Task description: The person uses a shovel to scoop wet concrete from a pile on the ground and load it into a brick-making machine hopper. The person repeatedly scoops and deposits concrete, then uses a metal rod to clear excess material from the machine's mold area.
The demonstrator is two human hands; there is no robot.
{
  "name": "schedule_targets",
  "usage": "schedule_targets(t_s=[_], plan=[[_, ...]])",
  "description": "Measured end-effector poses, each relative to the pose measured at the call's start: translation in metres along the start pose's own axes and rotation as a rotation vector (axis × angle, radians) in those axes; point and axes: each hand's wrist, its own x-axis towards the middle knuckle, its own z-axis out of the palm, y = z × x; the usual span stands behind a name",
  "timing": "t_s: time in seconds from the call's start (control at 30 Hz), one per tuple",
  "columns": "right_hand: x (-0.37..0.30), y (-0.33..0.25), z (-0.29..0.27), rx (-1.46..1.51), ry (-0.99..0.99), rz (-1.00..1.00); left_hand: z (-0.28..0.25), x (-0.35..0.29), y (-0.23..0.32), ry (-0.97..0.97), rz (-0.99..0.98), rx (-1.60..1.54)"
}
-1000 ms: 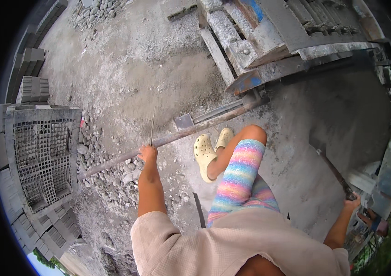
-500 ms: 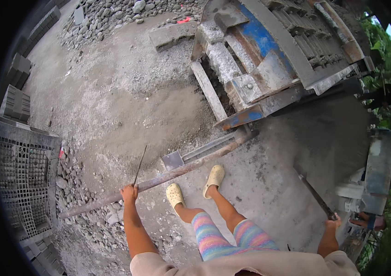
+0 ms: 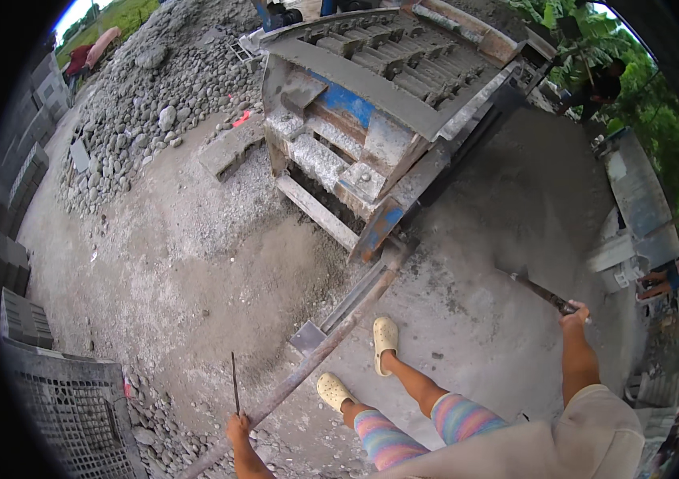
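Note:
My left hand (image 3: 238, 429) is closed around a thin dark rod (image 3: 235, 383), which points away from me beside a long rusty pipe (image 3: 307, 363). Out to the right, my right hand (image 3: 574, 314) grips the end of a dark long-handled tool (image 3: 543, 294). That tool's far end blurs into the dark sand (image 3: 527, 191), so its shape cannot be made out. Just past the pipe stands a blue, rust-stained machine (image 3: 355, 104), caked with cement, with a row of mould cavities on top. A small metal plate (image 3: 307, 338) sits against the pipe.
My feet in cream clogs (image 3: 385, 343) stand on the near side of the pipe. Grey stones (image 3: 128, 120) are heaped at far left, near stacked concrete blocks (image 3: 27, 319). A mesh screen (image 3: 76, 415) lies at lower left. Another person (image 3: 599, 84) is at far right.
The view has swung, showing more of the machine and stone heap. My left hand sits lower in the picture, still with the rod; my right hand and its tool appear higher.

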Motion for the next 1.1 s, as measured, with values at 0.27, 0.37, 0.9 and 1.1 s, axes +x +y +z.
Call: schedule_targets(t_s=[0.27, 0.37, 0.9, 1.1], plan=[[-0.024, 0.007, 0.031, 0.092, -0.166, -0.067, -0.067, -0.051, 0.057, 0.148, -0.214, 0.121], [-0.029, 0.006, 0.022, 0.165, -0.108, -0.056, -0.090, -0.064, 0.070, 0.169, -0.224, 0.154], [-0.029, -0.008, 0.027, 0.166, -0.055, -0.079, -0.161, -0.140, 0.125, 0.349, -0.087, 0.208], [-0.025, -0.017, 0.032, 0.248, -0.053, -0.064, -0.192, -0.171, 0.156, 0.365, -0.094, 0.244]])
